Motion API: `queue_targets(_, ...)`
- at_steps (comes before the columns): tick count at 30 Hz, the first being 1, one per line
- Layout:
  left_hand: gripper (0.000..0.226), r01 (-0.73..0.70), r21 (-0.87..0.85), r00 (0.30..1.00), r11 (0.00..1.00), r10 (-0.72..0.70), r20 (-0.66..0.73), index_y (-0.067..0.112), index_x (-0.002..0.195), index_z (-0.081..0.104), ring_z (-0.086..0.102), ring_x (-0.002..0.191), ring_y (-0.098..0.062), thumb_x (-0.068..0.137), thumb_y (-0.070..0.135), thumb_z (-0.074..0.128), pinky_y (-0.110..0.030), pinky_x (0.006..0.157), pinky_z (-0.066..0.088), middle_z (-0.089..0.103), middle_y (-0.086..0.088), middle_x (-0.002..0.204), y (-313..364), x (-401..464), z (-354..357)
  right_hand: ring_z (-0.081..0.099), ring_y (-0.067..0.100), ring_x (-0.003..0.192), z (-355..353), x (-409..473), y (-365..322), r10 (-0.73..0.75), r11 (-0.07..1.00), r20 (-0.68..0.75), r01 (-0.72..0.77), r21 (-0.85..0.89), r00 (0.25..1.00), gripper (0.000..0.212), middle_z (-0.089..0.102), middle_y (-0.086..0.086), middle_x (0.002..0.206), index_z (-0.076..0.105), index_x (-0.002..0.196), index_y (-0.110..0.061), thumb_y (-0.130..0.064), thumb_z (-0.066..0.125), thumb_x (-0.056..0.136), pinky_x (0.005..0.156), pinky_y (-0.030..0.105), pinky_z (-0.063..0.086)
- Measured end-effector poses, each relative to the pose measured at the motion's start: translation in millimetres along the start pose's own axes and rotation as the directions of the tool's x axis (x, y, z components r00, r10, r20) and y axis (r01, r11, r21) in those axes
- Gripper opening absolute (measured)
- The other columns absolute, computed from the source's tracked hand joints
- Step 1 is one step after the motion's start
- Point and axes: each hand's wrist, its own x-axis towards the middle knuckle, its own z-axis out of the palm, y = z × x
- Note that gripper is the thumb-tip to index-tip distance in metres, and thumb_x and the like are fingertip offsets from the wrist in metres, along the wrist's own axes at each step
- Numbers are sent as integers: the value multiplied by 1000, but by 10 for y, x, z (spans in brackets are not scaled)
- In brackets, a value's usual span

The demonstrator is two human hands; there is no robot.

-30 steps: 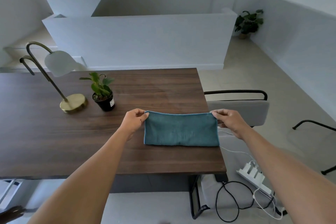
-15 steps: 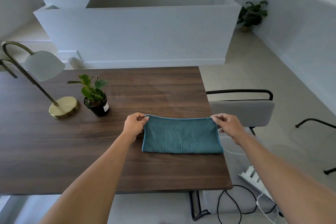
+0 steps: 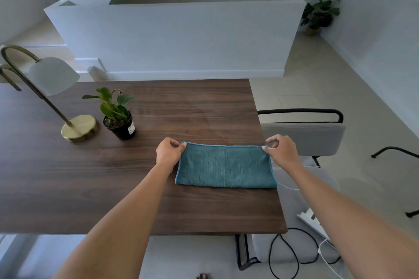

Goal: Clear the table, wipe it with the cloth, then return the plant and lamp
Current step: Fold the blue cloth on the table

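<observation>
A teal cloth (image 3: pixel 225 166), folded into a long rectangle, lies flat on the dark wooden table (image 3: pixel 68 176) near its right edge. My left hand (image 3: pixel 169 152) pinches the cloth's far left corner. My right hand (image 3: pixel 282 150) pinches the far right corner, just over the table's right edge. A small plant in a black pot (image 3: pixel 119 116) stands at the left middle of the table. Right beside it on the left is a brass lamp (image 3: pixel 78 128) with a white shade.
A grey chair (image 3: pixel 310 136) with a black frame stands close against the table's right side. Black and white cables (image 3: pixel 294 256) and a white power strip (image 3: pixel 314 224) lie on the floor at the right. A low white wall runs behind the table.
My hands stay pinched on the cloth's far corners and the cloth stays flat in the same spot on the table. Only my head has shifted slightly.
</observation>
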Motion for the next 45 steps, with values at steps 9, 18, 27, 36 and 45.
queue_targets(9, 33, 86, 173, 996, 981, -90, 16, 16, 74, 57, 65, 82, -26, 84, 42, 76, -42, 83, 59, 67, -6, 90, -240, -519, -148, 60, 13, 82, 229, -227, -482, -305, 938, 162, 326, -122, 939, 5, 54, -5, 90, 74, 87, -21, -21, 69, 89, 80, 34, 52)
queue_targets(18, 35, 144, 253, 983, 957, -167, 70, 2, 98, 66, 68, 69, -25, 80, 28, 82, -39, 67, 63, 70, -16, 97, -328, -782, -159, 54, 22, 104, 608, -431, -883, -397, 878, 265, 447, -169, 879, 11, 54, -1, 97, 75, 94, -22, -29, 68, 92, 97, 39, 44)
queue_targets(27, 23, 199, -206, 973, 958, -168, 157, 5, 80, 56, 67, 68, -19, 83, 0, 78, -27, 61, 61, 67, -14, 82, -527, -769, -349, 42, 31, 134, 1140, -297, -1767, -155, 857, 646, 427, -289, 747, 57, 49, 8, 140, 54, 138, -24, -45, 71, 88, 110, 48, 38)
queue_targets(36, 31, 245, -356, 943, 902, -135, 305, -2, 94, 54, 67, 69, -24, 76, -16, 76, -27, 57, 61, 63, -14, 78, -639, -882, -751, 63, 23, 102, 1361, -369, -1970, -107, 952, 696, 275, -135, 710, 9, 69, -6, 94, 74, 78, -24, -28, 79, 72, 93, 40, 50)
queue_targets(45, 45, 157, -384, 935, 910, -11, 355, 3, 111, 56, 71, 77, -22, 74, -10, 81, -30, 66, 60, 64, -13, 94, -394, -972, -771, 68, 18, 96, 1044, -258, -2113, -270, 954, 718, 280, 109, 642, 39, 72, 0, 101, 69, 113, -16, -1, 74, 77, 83, 35, 55)
